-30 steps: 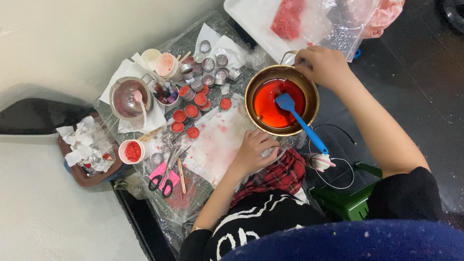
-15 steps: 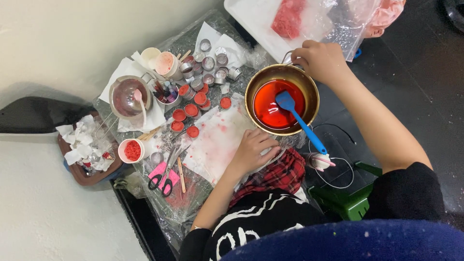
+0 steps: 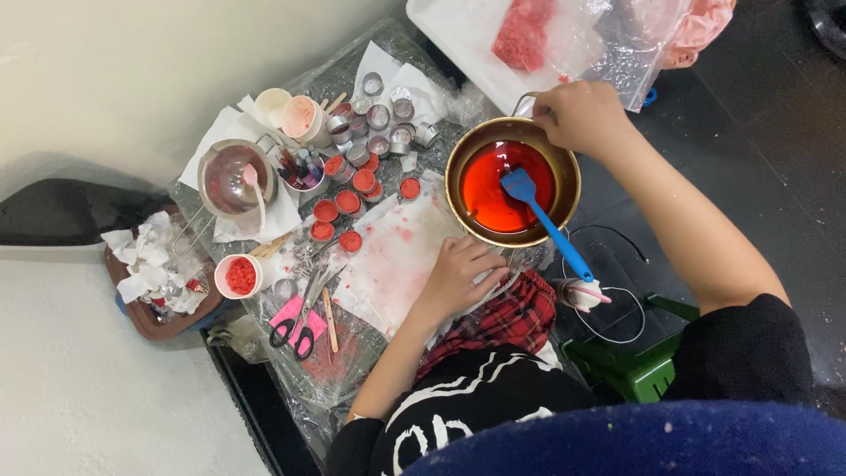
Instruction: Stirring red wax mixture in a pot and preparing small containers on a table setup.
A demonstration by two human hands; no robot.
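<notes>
Fingers of the right hand were curled tight around the metal handle of the brass-coloured pot, gripping it at the pot's one o'clock rim. Red liquid filled the pot, and a blue spatula stood in it, its handle leaning out over the rim toward five o'clock. At the pot's seven o'clock, the left hand lay palm down with loosely spread fingers on a red-stained white sheet, apparently pinching nothing, though its fingertips were partly hidden. Small round tins filled with red sat at the sheet's ten o'clock, with empty ones beyond. Farther toward nine o'clock stood a metal bowl with a spoon, and pink-handled scissors lay toward seven o'clock.
</notes>
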